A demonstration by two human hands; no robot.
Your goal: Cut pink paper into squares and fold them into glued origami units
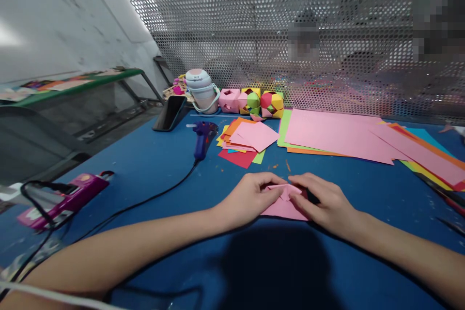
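A small pink paper piece [282, 205], partly folded, lies flat on the blue table [156, 174] close to me. My left hand [250, 198] presses on its left side with bent fingers, fingertips pinched at the fold near the top. My right hand [325, 201] covers its right side, fingers closed down on the paper's upper edge. Both hands meet at the raised fold in the middle. Part of the paper is hidden under my right hand.
Behind lie a stack of small coloured squares [247, 141] and large pink sheets [337, 133]. A blue glue gun [202, 136] with a cable, a phone [170, 112], a pale bottle [201, 89] and folded paper cubes [254, 100] stand farther back. A magenta device [69, 198] sits left.
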